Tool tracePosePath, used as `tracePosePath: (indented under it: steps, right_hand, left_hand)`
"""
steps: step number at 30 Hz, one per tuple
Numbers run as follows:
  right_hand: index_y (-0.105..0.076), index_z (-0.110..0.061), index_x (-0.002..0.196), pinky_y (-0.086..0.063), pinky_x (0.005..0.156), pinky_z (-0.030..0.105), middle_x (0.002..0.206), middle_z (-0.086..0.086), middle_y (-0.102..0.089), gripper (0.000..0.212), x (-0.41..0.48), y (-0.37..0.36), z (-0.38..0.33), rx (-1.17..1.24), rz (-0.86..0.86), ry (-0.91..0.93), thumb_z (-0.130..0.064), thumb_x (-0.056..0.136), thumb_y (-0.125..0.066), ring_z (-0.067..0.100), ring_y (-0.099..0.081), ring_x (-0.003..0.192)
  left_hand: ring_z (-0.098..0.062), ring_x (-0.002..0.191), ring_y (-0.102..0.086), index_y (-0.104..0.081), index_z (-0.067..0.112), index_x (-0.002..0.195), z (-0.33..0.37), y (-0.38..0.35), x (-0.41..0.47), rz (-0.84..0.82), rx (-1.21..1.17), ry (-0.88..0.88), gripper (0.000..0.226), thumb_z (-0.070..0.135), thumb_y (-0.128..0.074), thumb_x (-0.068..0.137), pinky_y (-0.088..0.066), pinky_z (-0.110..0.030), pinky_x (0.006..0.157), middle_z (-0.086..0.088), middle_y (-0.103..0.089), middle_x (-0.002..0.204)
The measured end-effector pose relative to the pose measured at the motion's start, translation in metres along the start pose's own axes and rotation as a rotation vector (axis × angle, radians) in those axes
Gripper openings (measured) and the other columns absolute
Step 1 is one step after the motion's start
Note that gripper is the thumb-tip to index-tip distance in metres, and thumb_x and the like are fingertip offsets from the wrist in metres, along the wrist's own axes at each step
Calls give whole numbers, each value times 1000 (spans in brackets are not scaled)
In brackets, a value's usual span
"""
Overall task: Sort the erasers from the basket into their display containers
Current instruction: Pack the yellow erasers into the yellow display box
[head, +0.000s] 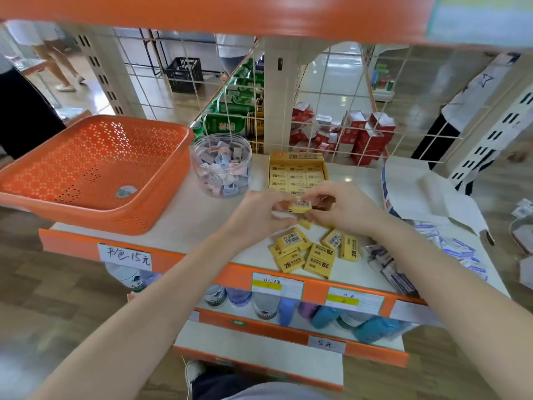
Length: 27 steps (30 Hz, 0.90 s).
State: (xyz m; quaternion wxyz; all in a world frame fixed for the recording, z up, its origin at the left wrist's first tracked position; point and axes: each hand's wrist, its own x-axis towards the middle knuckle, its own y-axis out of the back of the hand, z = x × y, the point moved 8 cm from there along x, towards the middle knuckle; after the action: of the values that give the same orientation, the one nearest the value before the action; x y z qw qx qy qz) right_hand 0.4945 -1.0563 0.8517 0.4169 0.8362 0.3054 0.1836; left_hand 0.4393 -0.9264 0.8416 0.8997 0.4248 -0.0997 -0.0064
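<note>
Centrally in the frame, two bare hands meet over a white store shelf [202,215]. The left hand [259,212] and the right hand [343,209] each have a closed grip, and their fingertips pinch one yellow eraser [300,207] between them. They hold it just in front of the yellow display box [297,158] at upper centre.

To do this step well, the eraser probably needs turning to match the neat rows already in the box. It can then be eased into whatever gap remains at the near edge, which the hands partly hide, without nudging its neighbours.

The eraser is a small rectangular block in a yellow paper sleeve, with its barcode label facing up. More loose yellow erasers [314,252] marked 2B lie scattered on the shelf below the hands. A clear jar [220,180] of pastel erasers stands left of the box. The orange basket [101,219], at the left, holds one small eraser [126,191]. Blue-and-white erasers [450,246] lie heaped at the right.
</note>
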Motion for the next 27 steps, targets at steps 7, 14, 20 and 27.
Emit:
tracePosePath:
  steps: [7,14,20,27]
  right_hand:
    - [-65,-34,96,-50,69,13,83,-15,-68,9,-2,13,-1,260,100,-79,-29,89,-60,-2,-64,75]
    - [-66,-24,105,-48,59,9,78,-8,-71,16,-2,10,1,464,153,-120,-20,92,-59,-1,-66,69]
    - [-63,-28,115,-50,79,12,110,-17,-60,37,-3,5,-13,264,104,34,-10,82,-69,-4,-61,90]
    - [-59,-33,116,-51,74,14,102,-21,-62,41,-2,7,-12,123,54,49,-9,83,-68,-4,-61,86]
  left_hand:
    - [6,79,-59,-66,18,106,-5,16,4,179,-168,118,23,23,-70,85,-46,-6,76,14,-63,87]
    - [3,82,-61,-66,20,108,5,21,1,203,-235,95,31,16,-75,79,-46,-2,71,10,-65,88]
    - [7,79,-59,-68,19,109,0,22,-3,230,-175,93,32,20,-76,78,-47,-6,71,13,-64,84]
    - [-7,81,-64,-67,20,106,-4,19,-3,219,-131,116,30,18,-76,77,-52,-19,80,4,-68,86]
